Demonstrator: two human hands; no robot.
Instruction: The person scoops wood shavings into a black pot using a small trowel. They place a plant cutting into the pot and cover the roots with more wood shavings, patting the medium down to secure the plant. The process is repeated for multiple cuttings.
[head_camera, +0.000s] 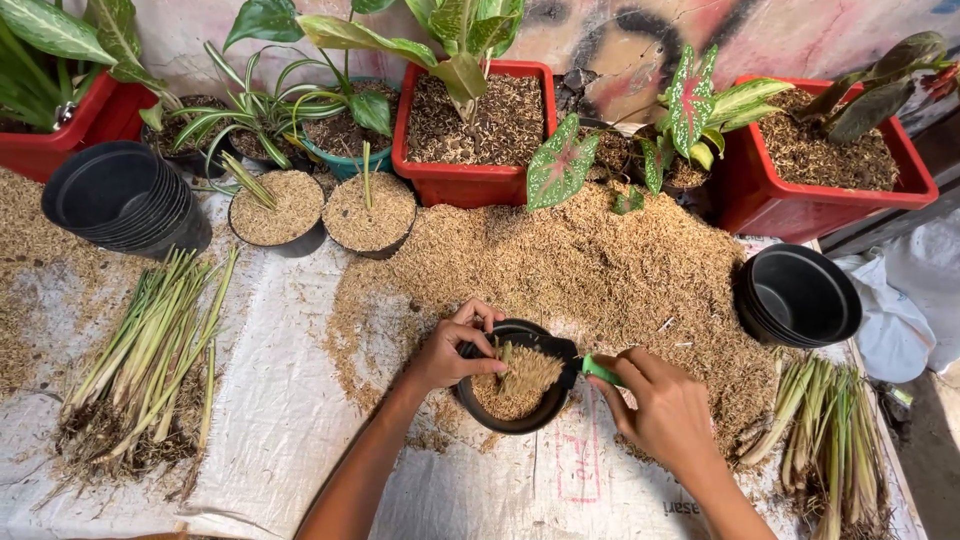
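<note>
A small black pot (552, 403) sits on the white sheet (280, 420), partly filled with tan rice husk. My left hand (452, 350) reaches over its left rim and pinches a pale green stalk (506, 352) standing in the husk. My right hand (660, 405) is closed on a green-handled tool (598, 371) whose end rests at the pot's right rim. Behind the pot spreads a large pile of rice husk (580, 265).
Bundles of lemongrass-like stalks lie at left (150, 340) and at lower right (835, 440). Stacks of black pots stand at upper left (120, 200) and right (800, 295). Two husk-filled pots (320, 210) hold shoots. Red planters (470, 180) with leafy plants line the back.
</note>
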